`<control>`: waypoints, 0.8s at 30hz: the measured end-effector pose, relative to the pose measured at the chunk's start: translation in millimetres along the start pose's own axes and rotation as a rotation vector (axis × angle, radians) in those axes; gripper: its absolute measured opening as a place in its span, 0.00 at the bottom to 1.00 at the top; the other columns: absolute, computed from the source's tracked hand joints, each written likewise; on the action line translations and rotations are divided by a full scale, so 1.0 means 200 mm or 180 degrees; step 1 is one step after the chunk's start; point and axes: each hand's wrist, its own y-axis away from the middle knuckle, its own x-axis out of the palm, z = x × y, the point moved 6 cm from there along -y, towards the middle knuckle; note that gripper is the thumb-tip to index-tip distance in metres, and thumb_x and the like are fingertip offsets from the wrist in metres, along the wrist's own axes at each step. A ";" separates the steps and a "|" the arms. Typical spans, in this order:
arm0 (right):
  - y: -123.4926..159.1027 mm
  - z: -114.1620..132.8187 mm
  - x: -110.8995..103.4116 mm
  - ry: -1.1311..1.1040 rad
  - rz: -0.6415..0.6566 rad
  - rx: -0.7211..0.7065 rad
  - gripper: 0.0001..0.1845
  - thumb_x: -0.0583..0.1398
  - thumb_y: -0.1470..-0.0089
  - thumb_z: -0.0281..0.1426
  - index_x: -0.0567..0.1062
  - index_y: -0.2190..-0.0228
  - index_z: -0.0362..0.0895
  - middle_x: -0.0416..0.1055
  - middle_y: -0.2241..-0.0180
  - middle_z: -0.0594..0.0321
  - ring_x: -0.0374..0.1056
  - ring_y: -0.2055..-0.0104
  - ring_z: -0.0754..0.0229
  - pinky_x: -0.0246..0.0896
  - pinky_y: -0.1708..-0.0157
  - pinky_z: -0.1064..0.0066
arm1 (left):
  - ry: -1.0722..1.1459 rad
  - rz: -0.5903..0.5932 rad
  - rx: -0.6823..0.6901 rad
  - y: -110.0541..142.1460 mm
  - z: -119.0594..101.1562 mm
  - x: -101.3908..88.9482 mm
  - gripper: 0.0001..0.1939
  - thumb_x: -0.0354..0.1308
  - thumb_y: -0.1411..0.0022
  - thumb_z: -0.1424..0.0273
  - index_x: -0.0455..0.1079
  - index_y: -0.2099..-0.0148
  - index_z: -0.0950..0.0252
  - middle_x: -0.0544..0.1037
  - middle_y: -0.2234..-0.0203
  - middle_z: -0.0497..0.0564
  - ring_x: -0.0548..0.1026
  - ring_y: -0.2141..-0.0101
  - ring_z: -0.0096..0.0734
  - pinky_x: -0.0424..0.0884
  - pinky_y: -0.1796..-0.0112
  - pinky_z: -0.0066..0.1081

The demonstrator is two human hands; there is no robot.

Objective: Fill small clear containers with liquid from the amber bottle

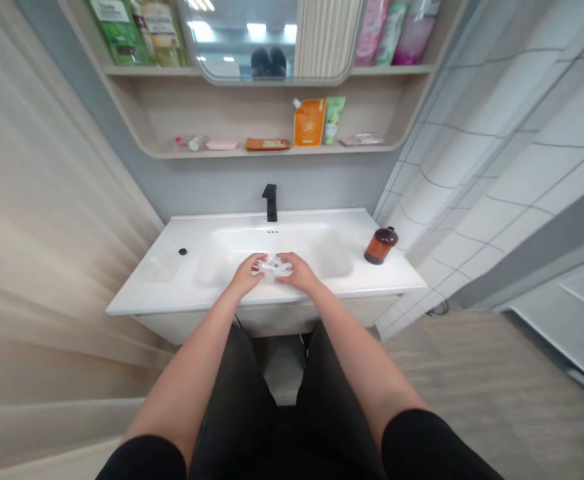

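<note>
Over the front part of the white sink basin (329, 257), my left hand (248, 272) and my right hand (296, 272) close around a small whitish, partly clear object (273, 265). It looks like thin plastic, but its exact kind is too blurred to make out. My left fingers curl on its left side; those of my right hand grip the opposite side. Behind my hands a black faucet (271, 203) rises from the back of the basin. An amber bottle (381, 245) stands on the right of the counter, apart from my hands.
A small black round piece (183, 251) lies on the counter's left. Above the faucet, a shelf (207, 153) carries an orange pouch (309, 123), a green tube (333, 120) and several small packets. A mirror (272, 40) hangs above; a beige curtain (47, 200) borders the left.
</note>
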 end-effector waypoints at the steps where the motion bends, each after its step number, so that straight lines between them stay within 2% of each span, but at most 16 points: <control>1: 0.00 0.00 0.00 -0.0016 -0.0008 0.0002 0.43 0.80 0.56 0.34 0.78 0.38 0.54 0.76 0.44 0.56 0.75 0.43 0.46 0.73 0.40 0.52 | -0.0006 0.0011 -0.0105 0.00 0.01 0.00 0.17 0.65 0.42 0.69 0.79 0.49 0.60 0.84 0.55 0.54 0.81 0.55 0.43 0.77 0.50 0.43; 3: 0.00 0.00 0.00 -0.0021 -0.0007 0.0015 0.43 0.80 0.56 0.34 0.78 0.38 0.54 0.76 0.44 0.56 0.75 0.44 0.47 0.73 0.40 0.51 | -0.0050 0.0034 -0.0221 0.00 0.01 0.00 0.13 0.65 0.40 0.68 0.79 0.52 0.60 0.84 0.59 0.53 0.81 0.56 0.44 0.77 0.49 0.43; 7: 0.00 0.00 0.00 -0.0082 0.0002 0.0051 0.43 0.80 0.55 0.35 0.78 0.38 0.54 0.75 0.44 0.56 0.75 0.43 0.47 0.73 0.41 0.52 | -0.0028 -0.0034 -0.0040 0.00 -0.02 0.00 0.17 0.68 0.44 0.70 0.77 0.50 0.58 0.83 0.50 0.54 0.80 0.47 0.45 0.74 0.42 0.46; 9: 0.00 0.00 0.00 -0.0071 -0.0009 0.0076 0.43 0.80 0.56 0.34 0.78 0.38 0.54 0.76 0.44 0.56 0.75 0.43 0.47 0.72 0.40 0.53 | -0.0041 -0.0006 -0.0034 0.00 -0.02 0.00 0.15 0.67 0.42 0.69 0.77 0.52 0.59 0.83 0.51 0.54 0.80 0.47 0.46 0.74 0.42 0.47; 11: 0.00 -0.01 0.00 -0.0053 -0.0001 0.0103 0.43 0.80 0.56 0.34 0.79 0.38 0.54 0.76 0.45 0.56 0.75 0.44 0.47 0.72 0.40 0.53 | -0.0050 0.0028 0.0014 0.00 -0.02 0.01 0.17 0.68 0.43 0.70 0.77 0.51 0.59 0.83 0.50 0.54 0.80 0.46 0.46 0.75 0.43 0.46; 13: 0.00 -0.01 0.00 -0.0081 -0.0001 0.0099 0.44 0.80 0.56 0.33 0.78 0.38 0.54 0.76 0.44 0.56 0.75 0.44 0.48 0.73 0.41 0.54 | -0.0044 -0.0025 -0.0011 0.00 0.00 0.00 0.20 0.68 0.43 0.69 0.76 0.47 0.60 0.82 0.49 0.55 0.80 0.49 0.44 0.76 0.45 0.44; 16: 0.00 -0.02 0.00 -0.0075 0.0003 0.0013 0.43 0.80 0.56 0.33 0.79 0.38 0.53 0.76 0.45 0.56 0.75 0.44 0.48 0.73 0.42 0.55 | -0.0132 0.0009 -0.0106 0.00 0.02 0.01 0.14 0.66 0.40 0.68 0.76 0.51 0.61 0.83 0.55 0.53 0.81 0.55 0.40 0.77 0.48 0.43; 18: 0.00 -0.02 0.00 -0.0056 0.0010 -0.0047 0.43 0.80 0.56 0.33 0.79 0.39 0.53 0.77 0.45 0.56 0.75 0.44 0.48 0.73 0.42 0.55 | -0.0156 0.0096 0.0022 0.00 0.02 0.01 0.14 0.67 0.43 0.70 0.76 0.52 0.60 0.82 0.53 0.53 0.80 0.52 0.41 0.76 0.47 0.42; 20: 0.00 -0.02 0.00 -0.0082 -0.0005 -0.0067 0.43 0.80 0.55 0.33 0.79 0.38 0.54 0.77 0.45 0.56 0.75 0.44 0.48 0.73 0.42 0.55 | -0.0102 0.0017 0.0063 0.00 0.02 0.01 0.18 0.67 0.44 0.71 0.75 0.50 0.60 0.81 0.49 0.54 0.80 0.51 0.40 0.76 0.49 0.40; 22: 0.00 -0.03 0.00 -0.0098 -0.0036 -0.0073 0.43 0.80 0.55 0.33 0.79 0.38 0.54 0.77 0.44 0.56 0.75 0.44 0.48 0.72 0.41 0.55 | -0.0086 -0.0066 -0.0074 -0.01 0.04 0.00 0.16 0.67 0.41 0.68 0.75 0.50 0.60 0.81 0.50 0.54 0.79 0.57 0.37 0.76 0.52 0.39; 24: 0.00 -0.03 0.00 -0.0049 -0.0036 -0.0097 0.44 0.81 0.57 0.33 0.80 0.39 0.53 0.77 0.45 0.56 0.75 0.44 0.48 0.71 0.39 0.53 | -0.0064 0.0036 -0.0129 -0.01 0.05 0.02 0.16 0.67 0.41 0.67 0.75 0.49 0.60 0.81 0.54 0.52 0.78 0.62 0.35 0.76 0.54 0.37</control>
